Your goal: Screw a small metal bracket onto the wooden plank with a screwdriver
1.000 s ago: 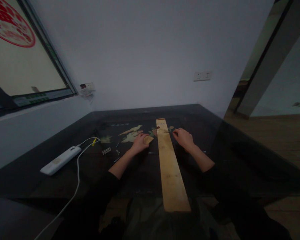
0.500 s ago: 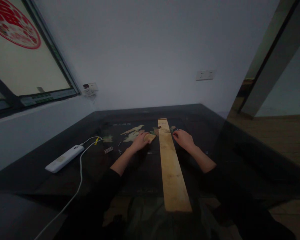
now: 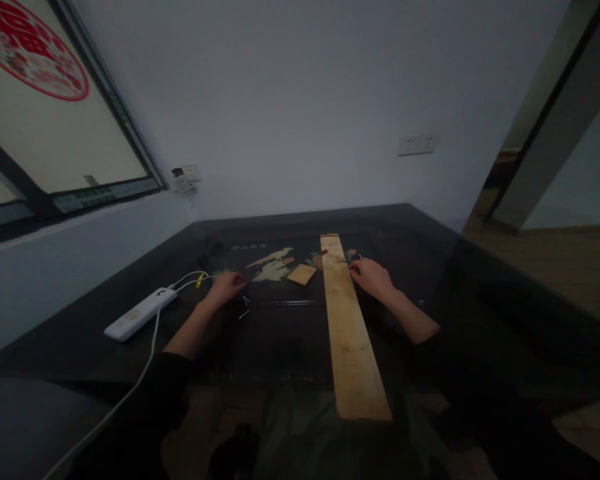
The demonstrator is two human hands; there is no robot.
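My left hand (image 3: 227,287) rests low over the dark table, fingers curled together at the spot where a small pale striped piece lay earlier. What those fingers hold, if anything, is hidden. Just right of it lie a few thin whitish slivers (image 3: 245,308), too small to name. A small square wooden block (image 3: 302,274) lies untouched between my hands. The long wooden plank (image 3: 351,327) runs away from me, its near end jutting past the table edge. Beside its right edge my right hand (image 3: 371,275) is closed, fingertips pinched together; their contents cannot be made out.
The dark table (image 3: 280,347) carries a printed bird-and-flower picture (image 3: 273,265). A white power strip (image 3: 140,313) with a cable lies at the left. Behind stands a wall with a socket plate (image 3: 417,145); a window (image 3: 80,133) is on the left.
My left hand has let go of the small wooden block and moved left, covering the striped piece. The block stays on the table. My right hand remains by the plank; the view has shifted slightly.
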